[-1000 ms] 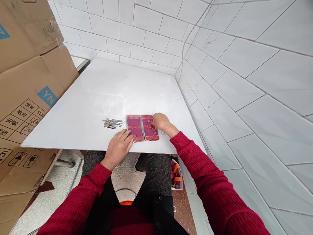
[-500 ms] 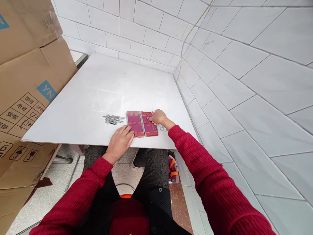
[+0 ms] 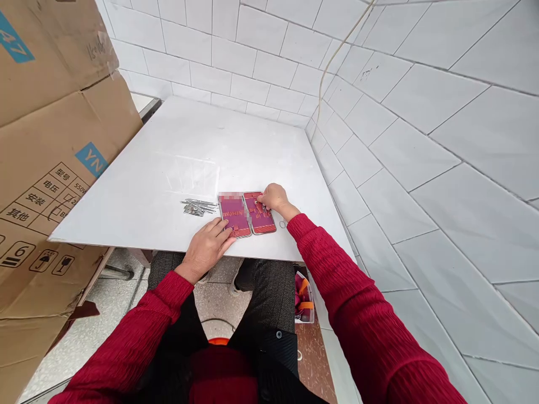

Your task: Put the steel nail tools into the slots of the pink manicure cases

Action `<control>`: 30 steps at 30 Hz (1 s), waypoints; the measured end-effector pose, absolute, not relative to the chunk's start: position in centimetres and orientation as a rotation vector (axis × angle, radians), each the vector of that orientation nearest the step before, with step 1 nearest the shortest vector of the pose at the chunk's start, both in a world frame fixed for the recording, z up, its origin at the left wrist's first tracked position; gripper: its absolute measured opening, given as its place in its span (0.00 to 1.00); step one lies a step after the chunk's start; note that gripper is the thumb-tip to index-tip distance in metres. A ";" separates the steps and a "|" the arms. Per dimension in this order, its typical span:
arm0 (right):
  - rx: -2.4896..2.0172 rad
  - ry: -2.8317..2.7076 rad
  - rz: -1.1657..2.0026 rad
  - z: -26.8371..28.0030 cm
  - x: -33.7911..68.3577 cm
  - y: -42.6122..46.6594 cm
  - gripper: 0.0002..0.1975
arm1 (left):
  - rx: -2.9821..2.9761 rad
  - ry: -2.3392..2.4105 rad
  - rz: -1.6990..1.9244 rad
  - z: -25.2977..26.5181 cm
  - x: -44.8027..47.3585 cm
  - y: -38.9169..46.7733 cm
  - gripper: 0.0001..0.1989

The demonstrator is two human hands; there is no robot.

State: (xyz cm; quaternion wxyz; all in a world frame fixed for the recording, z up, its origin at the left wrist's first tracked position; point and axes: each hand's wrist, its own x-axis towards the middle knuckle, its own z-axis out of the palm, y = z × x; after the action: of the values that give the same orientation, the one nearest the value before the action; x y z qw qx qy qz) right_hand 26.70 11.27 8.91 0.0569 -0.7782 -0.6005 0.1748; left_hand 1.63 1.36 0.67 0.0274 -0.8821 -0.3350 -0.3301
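An open manicure case [image 3: 234, 206] with purple-red lining lies on the white table near its front edge. Orange-red stitched loops cross both halves. My left hand [image 3: 207, 247] holds the lower left corner of the case, fingers over its left side and thumb along the front edge. Over the upper part of the right half, my right hand [image 3: 273, 199] pinches with thumb and forefinger; what lies between the fingertips is too small to make out. Small metal tools show beneath that hand. Left of the case sits a loose pile of metal manicure tools [image 3: 199, 206].
Thin ring-shaped metal handles [image 3: 282, 224] lie beside the case on the right. A large cardboard box [image 3: 50, 168] stands at the left. Tiled walls border the table [image 3: 147, 163] behind and right. Below the table's right side is a container [image 3: 304, 297] with purple and orange items.
My right hand has shifted slightly up and left over the right half of the case. The case is turned a little, and the camera view has moved slightly.
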 end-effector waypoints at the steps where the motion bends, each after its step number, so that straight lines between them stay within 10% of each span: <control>1: -2.358 -1.794 0.517 9.1 27.0 11.7 0.11 | -2.726 -1.039 -1.025 0.7 1.6 1.3 0.15; 22: -2.433 -1.549 0.565 9.1 35.8 8.1 0.10 | -2.688 -1.038 -1.052 1.0 1.7 1.2 0.14; 30: -1.659 -1.769 0.482 7.2 27.3 1.2 0.10 | -2.707 -1.106 -0.973 2.0 2.1 0.4 0.14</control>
State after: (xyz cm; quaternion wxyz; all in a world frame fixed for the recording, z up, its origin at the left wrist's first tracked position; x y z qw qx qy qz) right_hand 27.28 1.15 7.23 0.3282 -0.6337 -0.6758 0.1843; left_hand 2.06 0.44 2.02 0.0299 -0.8780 -0.3587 -0.3157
